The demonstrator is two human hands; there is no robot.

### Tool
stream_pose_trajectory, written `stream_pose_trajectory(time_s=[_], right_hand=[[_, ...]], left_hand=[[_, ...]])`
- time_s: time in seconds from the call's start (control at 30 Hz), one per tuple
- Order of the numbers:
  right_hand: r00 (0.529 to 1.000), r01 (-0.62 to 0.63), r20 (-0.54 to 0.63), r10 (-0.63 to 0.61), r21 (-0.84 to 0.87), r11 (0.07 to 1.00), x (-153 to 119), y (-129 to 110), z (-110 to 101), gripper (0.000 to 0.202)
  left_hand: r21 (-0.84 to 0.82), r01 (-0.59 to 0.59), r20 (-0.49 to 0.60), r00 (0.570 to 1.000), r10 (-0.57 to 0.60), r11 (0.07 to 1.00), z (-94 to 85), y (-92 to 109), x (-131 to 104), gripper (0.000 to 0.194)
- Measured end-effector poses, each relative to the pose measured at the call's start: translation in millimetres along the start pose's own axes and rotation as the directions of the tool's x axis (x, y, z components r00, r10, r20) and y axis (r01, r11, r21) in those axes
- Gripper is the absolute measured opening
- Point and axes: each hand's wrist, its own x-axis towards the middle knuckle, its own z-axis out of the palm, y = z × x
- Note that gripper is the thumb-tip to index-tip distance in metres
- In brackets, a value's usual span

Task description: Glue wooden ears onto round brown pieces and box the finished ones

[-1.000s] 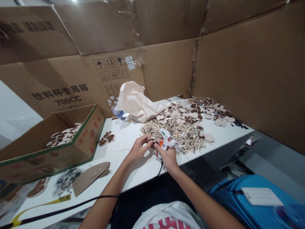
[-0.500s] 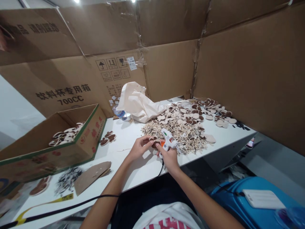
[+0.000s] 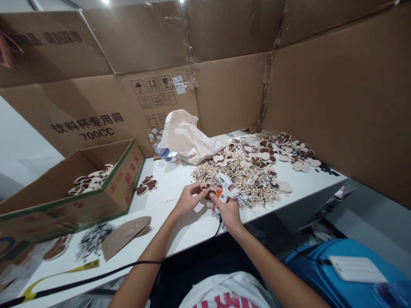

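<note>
My left hand [image 3: 190,198] pinches a small brown felt piece with a pale edge [image 3: 208,191] near the table's front edge. Around a white glue gun [image 3: 226,187] with an orange trigger, my right hand [image 3: 227,208] is closed; its thumb and fingertips also meet the right side of the felt piece. Just behind the gun spreads a heap of short pale strips [image 3: 244,182]. Farther back lies a pile of cream and brown felt pieces [image 3: 247,154]. Several brown pieces [image 3: 147,185] rest left of my hands.
An open cardboard box [image 3: 128,184] with felt pieces stands at the left. A cream cloth bag [image 3: 189,139] and plastic bottle [image 3: 162,152] are at the back. Cardboard walls [image 3: 231,94] enclose the table. A blue stool [image 3: 321,265] holds a white power bank [image 3: 353,268]. A black cable [image 3: 96,278] crosses my left forearm.
The whole view has shifted very slightly. Both hands keep nearly the same pose around the felt piece and the glue gun.
</note>
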Motion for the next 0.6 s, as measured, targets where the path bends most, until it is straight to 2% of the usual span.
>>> stream_pose_trajectory(time_s=[0.27,0.47,0.6], right_hand=[[1.0,-0.01,0.026,0.01,0.006,1.0,0.4,-2.1,0.0,0.047],[1.0,-0.012,0.007,0.012,-0.013,1.0,0.3,0.1,-0.4,0.046],[1.0,0.003,0.004,-0.003,-0.018,1.0,-0.4,-0.5,-0.1,0.045]], left_hand=[[0.032,-0.011,-0.013,1.0,0.012,0.999,-0.8,-3.7,2.1,0.036],[0.06,-0.023,-0.019,1.0,0.024,0.998,-2.8,-1.2,1.7,0.029],[0.093,-0.038,-0.039,0.998,0.042,0.995,-2.9,1.5,1.1,0.031]])
